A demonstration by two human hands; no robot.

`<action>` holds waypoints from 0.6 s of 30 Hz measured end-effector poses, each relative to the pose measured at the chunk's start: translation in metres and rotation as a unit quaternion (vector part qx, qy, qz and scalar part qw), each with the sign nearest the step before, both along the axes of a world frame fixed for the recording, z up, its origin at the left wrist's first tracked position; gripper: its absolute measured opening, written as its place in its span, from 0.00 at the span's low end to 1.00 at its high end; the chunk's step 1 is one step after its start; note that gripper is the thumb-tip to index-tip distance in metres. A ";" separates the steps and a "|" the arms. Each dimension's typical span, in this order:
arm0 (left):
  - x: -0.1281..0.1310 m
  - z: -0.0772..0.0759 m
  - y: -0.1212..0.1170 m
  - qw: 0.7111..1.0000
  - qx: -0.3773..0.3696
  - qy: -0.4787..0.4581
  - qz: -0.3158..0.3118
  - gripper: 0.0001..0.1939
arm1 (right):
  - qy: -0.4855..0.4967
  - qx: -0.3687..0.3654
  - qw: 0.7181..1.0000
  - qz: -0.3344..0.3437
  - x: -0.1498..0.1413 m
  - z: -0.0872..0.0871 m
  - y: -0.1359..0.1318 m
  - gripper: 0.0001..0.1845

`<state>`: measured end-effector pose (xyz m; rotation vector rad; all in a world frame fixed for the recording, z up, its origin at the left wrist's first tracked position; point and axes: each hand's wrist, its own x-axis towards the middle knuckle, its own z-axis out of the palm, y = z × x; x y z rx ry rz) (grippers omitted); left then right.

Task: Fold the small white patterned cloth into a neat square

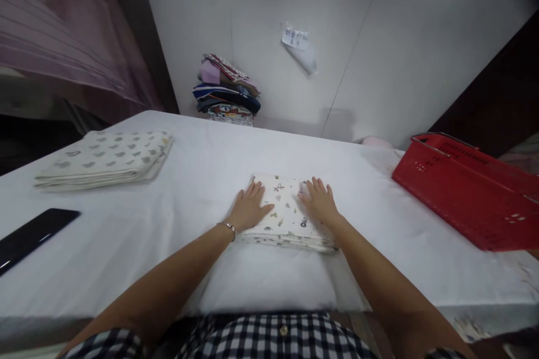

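Observation:
A folded white cloth (285, 214) with small printed motifs lies in front of me on the white-covered table (202, 179). Flat on its left side rests my left hand (249, 208), fingers spread and thumb pointing inward; a bracelet circles that wrist. My right hand (320, 202) presses on the cloth's right side, its fingers stretched out as well. Neither hand grips the cloth. Several layers show along the near folded edge.
Another folded cloth (113, 156) with grey prints sits at the table's left. Closer on that side is a black flat device (33, 235). A red basket (467, 193) stands at the right. Behind the table's far edge rises a pile of folded fabrics (227, 92) against the wall.

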<state>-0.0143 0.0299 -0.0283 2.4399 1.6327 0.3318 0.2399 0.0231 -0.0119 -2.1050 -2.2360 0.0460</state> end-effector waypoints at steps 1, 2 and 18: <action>0.000 -0.001 0.001 1.000 0.000 -0.001 -0.001 0.37 | 0.002 0.000 1.000 -0.005 0.001 -0.002 0.001 0.36; 0.000 -0.001 0.001 1.000 0.000 -0.003 -0.002 0.37 | 0.006 -0.005 1.000 -0.011 0.003 -0.004 0.002 0.36; -0.021 0.016 0.046 0.939 -0.105 -0.245 0.218 0.27 | 0.435 -0.019 0.869 -0.235 0.064 -0.004 0.000 0.35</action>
